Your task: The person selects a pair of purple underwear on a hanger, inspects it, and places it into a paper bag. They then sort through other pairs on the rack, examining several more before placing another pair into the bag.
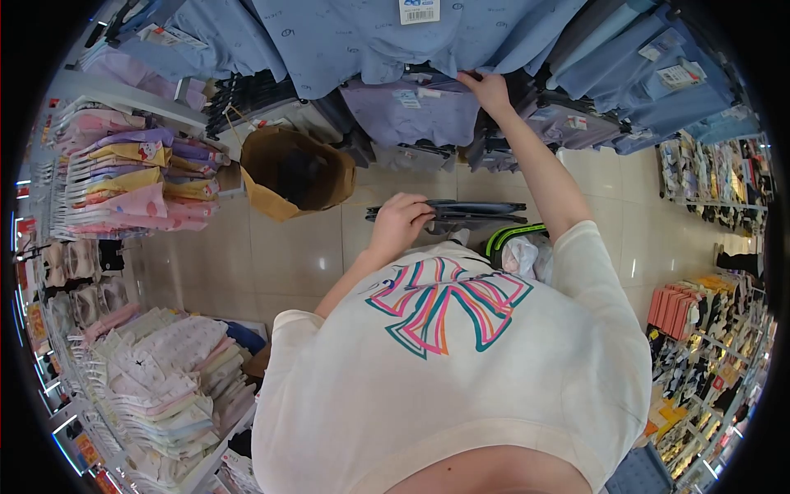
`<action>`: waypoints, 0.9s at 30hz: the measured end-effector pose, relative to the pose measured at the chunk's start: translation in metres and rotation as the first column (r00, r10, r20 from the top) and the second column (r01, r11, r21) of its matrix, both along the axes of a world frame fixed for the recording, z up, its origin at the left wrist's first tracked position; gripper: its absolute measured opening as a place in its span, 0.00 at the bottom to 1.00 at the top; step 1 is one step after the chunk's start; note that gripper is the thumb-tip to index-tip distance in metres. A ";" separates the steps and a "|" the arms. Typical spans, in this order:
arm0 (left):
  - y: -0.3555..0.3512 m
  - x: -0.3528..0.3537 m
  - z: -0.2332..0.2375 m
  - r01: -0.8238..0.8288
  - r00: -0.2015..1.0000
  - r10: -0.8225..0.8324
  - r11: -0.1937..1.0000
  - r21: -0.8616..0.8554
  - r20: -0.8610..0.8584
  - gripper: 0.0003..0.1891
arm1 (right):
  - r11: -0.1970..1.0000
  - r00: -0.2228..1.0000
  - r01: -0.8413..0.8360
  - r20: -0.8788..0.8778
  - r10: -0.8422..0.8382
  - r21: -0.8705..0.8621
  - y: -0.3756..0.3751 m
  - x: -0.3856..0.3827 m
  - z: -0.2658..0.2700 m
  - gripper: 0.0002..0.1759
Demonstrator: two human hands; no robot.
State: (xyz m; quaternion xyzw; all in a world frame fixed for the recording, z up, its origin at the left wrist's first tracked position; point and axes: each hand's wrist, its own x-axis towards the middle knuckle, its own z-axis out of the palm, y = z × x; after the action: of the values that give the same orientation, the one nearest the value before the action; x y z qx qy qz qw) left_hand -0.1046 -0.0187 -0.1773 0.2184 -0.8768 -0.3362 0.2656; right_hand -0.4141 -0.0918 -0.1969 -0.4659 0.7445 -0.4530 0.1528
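My left hand (401, 221) is closed around a stack of thin dark flat items (477, 211), seen nearly edge-on; they look like black hangers with dark clothing. With my right arm stretched up to the rack, my right hand (489, 90) has its fingers bent at the lower hem of a blue printed shirt (354, 41). The fingertips are partly hidden by the cloth. Just below that hem hangs a lilac garment (411, 119) with white tags.
A brown paper bag (292, 173) stands open left of my left hand. Children's clothes (136, 177) hang further left, above pale folded clothes (173, 362). By my waist is a green-rimmed black container (504, 239) with white plastic. Socks and small goods (708, 346) line the right.
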 end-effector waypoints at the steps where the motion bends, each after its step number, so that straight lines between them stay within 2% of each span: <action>1: -0.003 0.000 0.001 0.004 1.000 -0.004 1.000 -0.003 -0.005 0.06 | 1.000 0.997 0.019 -0.076 -0.018 0.007 0.002 0.001 0.004 0.23; 3: -0.008 -0.002 0.002 0.017 1.000 -0.017 1.000 -0.013 -0.012 0.06 | 0.998 0.972 0.055 -0.231 -0.051 0.014 0.005 0.002 0.012 0.26; 6: -0.017 -0.004 0.004 0.041 0.999 -0.041 0.999 -0.023 0.012 0.06 | 0.989 0.997 0.081 -0.020 -0.079 0.123 0.002 -0.002 0.010 0.30; 7: -0.021 -0.007 0.005 0.059 0.998 -0.059 0.998 -0.016 0.036 0.06 | 0.991 0.984 0.010 0.175 -0.033 0.132 0.012 0.015 0.045 0.26; 9: -0.031 -0.012 0.004 0.090 0.992 -0.090 0.996 0.001 0.087 0.07 | 0.999 0.916 0.027 0.401 -0.031 0.016 0.012 0.027 0.051 0.23; 10: -0.035 -0.016 0.003 0.102 0.989 -0.102 0.995 0.010 0.110 0.07 | 0.998 0.864 0.047 0.503 -0.022 -0.039 0.010 0.032 0.052 0.21; 11: -0.041 -0.020 0.001 0.113 0.984 -0.115 0.993 0.020 0.133 0.07 | 0.942 0.776 0.132 0.623 0.095 -0.308 0.002 0.040 0.042 0.16; 14: -0.064 -0.033 -0.004 0.163 0.972 -0.170 0.985 0.055 0.160 0.08 | 0.899 0.426 0.135 0.843 0.327 -0.417 0.017 0.062 0.084 0.16; 18: -0.107 -0.053 0.004 0.196 0.964 -0.207 0.977 0.080 0.166 0.11 | 0.833 -0.004 0.022 0.833 0.553 -0.553 0.026 0.057 0.126 0.18; 20: -0.131 -0.065 0.001 0.124 0.967 -0.148 0.985 0.123 0.208 0.15 | 0.730 -0.142 -0.070 0.731 0.667 -0.680 0.021 0.043 0.132 0.19; 21: -0.144 -0.071 0.002 0.125 0.966 -0.142 0.988 0.091 0.215 0.15 | 0.663 -0.215 -0.111 0.669 0.712 -0.741 0.017 0.036 0.135 0.19; 22: -0.155 -0.075 0.009 0.123 0.966 -0.132 0.991 0.057 0.223 0.16 | 0.659 -0.200 -0.082 0.661 0.724 -0.747 0.011 0.036 0.141 0.19; 23: -0.161 -0.077 0.015 0.057 0.961 -0.056 0.998 0.003 0.270 0.18 | 0.654 -0.186 -0.055 0.651 0.736 -0.755 0.006 0.038 0.146 0.20; 24: -0.181 -0.080 0.002 0.079 0.964 -0.067 0.996 -0.037 0.257 0.20 | 0.647 -0.173 -0.029 0.641 0.747 -0.762 0.001 0.041 0.154 0.20; 26: -0.192 -0.086 0.016 -0.007 0.910 0.005 1.000 0.003 0.414 0.23 | 0.642 -0.170 -0.062 0.642 0.748 -0.764 0.007 0.053 0.179 0.19; 27: -0.197 -0.088 0.023 -0.003 0.882 -0.009 1.000 0.024 0.472 0.25 | 0.626 -0.181 -0.086 0.630 0.755 -0.775 0.007 0.054 0.185 0.19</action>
State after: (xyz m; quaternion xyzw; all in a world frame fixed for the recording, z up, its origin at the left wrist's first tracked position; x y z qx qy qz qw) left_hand -0.1928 -0.2157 -0.1545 0.2953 -0.9112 -0.2841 0.0412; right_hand -0.3599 -0.0848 -0.0123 -0.2691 0.0587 -0.7136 0.6441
